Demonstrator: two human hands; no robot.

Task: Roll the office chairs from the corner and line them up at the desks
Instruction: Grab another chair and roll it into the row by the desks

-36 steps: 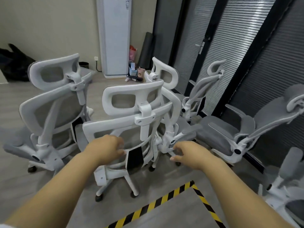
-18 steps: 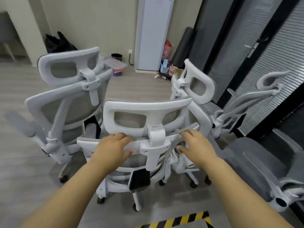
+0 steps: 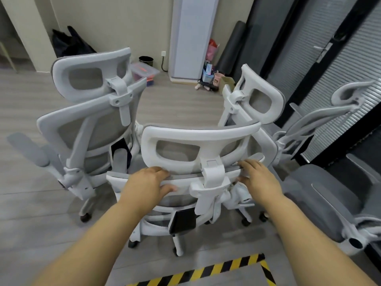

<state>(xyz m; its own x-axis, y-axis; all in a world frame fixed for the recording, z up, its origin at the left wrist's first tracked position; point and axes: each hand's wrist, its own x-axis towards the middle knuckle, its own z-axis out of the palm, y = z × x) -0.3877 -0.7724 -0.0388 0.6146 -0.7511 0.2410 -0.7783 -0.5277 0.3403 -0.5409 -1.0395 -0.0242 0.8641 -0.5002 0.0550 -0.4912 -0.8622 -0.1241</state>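
A white-framed office chair with grey mesh [image 3: 198, 141] stands right in front of me, its back toward me. My left hand [image 3: 148, 182] grips the top edge of its backrest, left of the headrest post. My right hand [image 3: 257, 178] grips the same edge on the right side. A second chair of the same kind [image 3: 92, 104] stands to the left, a third [image 3: 259, 100] behind on the right. A reclined chair [image 3: 329, 112] leans by the blinds, and a grey seat [image 3: 321, 199] sits at the far right.
Yellow-black hazard tape [image 3: 206, 273] marks the floor near my feet. A tall white unit [image 3: 193, 34] stands at the back wall with a black bin [image 3: 146, 60], a plastic box [image 3: 144, 72], bags and small items around it. Dark door frames line the right.
I have come closer to the middle chair. Both hands rose from near its lower back to the backrest's top edge and closed on it. The view turned left.
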